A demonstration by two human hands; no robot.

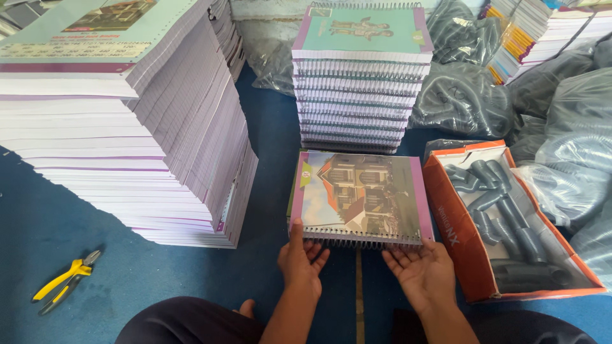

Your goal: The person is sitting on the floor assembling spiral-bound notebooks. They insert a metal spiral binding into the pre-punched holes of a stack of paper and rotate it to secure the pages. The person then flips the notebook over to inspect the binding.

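Your left hand [301, 260] and right hand [421, 271], both open and gripping nothing, touch the spiral edge of the notebook [358, 196] lying on the blue floor [38, 223] before the bound stack [357, 79].

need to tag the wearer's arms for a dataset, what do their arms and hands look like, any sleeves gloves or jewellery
Both arms are bare as far as the frame shows, with no sleeves in view. The left hand and the right hand wear no gloves, and no rings, watch or bracelets show. Dark clothing covers the knees at the bottom edge.
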